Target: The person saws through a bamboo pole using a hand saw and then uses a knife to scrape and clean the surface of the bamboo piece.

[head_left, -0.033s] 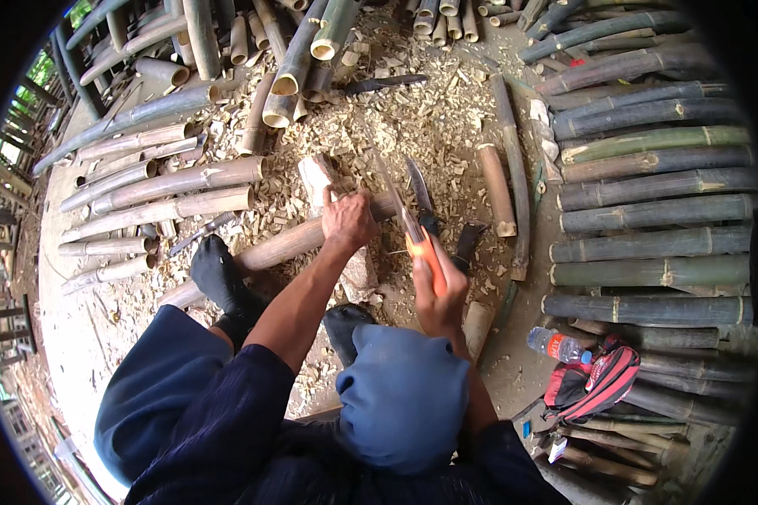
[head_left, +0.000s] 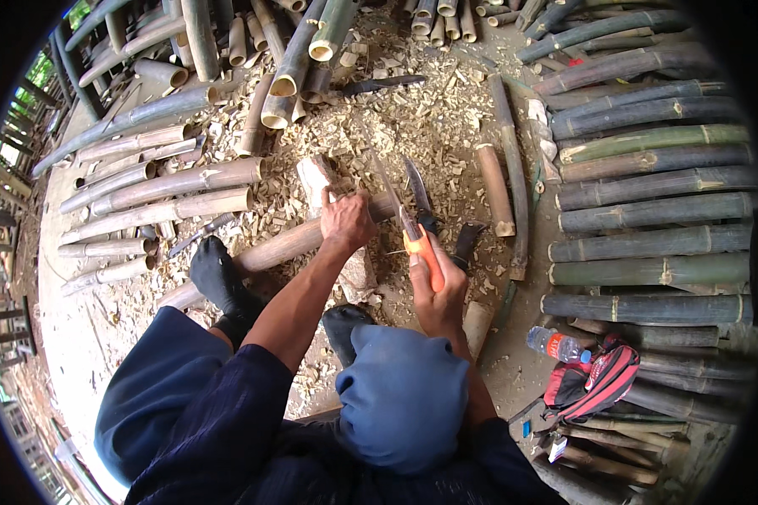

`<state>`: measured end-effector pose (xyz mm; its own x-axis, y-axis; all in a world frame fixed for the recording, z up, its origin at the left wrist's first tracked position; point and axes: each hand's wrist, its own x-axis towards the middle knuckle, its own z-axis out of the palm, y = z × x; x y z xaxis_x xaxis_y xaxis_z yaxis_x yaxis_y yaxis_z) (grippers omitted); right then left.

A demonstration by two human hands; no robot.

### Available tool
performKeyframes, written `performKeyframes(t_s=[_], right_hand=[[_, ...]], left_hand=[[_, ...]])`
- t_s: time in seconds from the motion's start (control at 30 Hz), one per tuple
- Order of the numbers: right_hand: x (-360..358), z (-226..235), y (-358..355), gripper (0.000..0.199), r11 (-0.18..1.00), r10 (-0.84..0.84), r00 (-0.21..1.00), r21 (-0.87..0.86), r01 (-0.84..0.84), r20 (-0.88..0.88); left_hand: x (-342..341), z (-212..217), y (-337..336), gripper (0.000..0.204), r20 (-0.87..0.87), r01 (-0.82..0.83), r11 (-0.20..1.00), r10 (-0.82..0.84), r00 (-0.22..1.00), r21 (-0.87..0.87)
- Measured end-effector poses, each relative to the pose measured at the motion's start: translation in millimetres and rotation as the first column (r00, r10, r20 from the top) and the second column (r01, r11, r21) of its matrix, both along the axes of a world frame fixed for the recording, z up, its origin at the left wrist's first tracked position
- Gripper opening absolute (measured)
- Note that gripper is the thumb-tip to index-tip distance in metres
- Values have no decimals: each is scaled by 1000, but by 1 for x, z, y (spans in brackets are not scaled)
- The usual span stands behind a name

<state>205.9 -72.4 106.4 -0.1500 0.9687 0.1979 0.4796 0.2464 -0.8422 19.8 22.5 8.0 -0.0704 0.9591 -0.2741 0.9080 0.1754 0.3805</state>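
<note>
A brown bamboo pole lies slantwise in front of me, across a pale wooden block. My left hand is closed over its upper part, thumb side hidden. In my right hand is a handsaw, fingers wrapped round its orange handle. The saw's narrow blade points away from me and crosses by the pole's far right end; whether the teeth touch is not clear. My left foot in a black sock rests against the pole's lower part.
Just right of the saw lies a knife among wood chips. Bamboo lengths line the right side; more bamboo pieces lie left. A plastic bottle and a red-black bag sit at lower right. Another dark blade lies farther off.
</note>
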Motion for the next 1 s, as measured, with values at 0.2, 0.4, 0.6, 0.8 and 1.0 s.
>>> performKeyframes(t_s=[0.2,0.4,0.6,0.8,1.0], right_hand=[[54,-14,-94,44,987,59,998,-151,-53,35],[-3,1,5,47,996,42,997,-74,-47,-58],[20,60,-51,51,968,-172,951,-223,115,-256],[131,60,-149,52,904,-415,905,159,397,95],[226,3,-208,55,807,-533,757,-44,590,377]], left_hand=[[-7,-2,-3,21,-11,-14,1000,14,1000,16],[0,-16,2,42,-37,-51,999,51,998,-1],[-9,-4,-7,36,-97,26,1000,-27,995,-5],[-42,-2,9,91,246,11,999,0,969,-44],[-112,84,26,67,261,179,984,-179,949,27]])
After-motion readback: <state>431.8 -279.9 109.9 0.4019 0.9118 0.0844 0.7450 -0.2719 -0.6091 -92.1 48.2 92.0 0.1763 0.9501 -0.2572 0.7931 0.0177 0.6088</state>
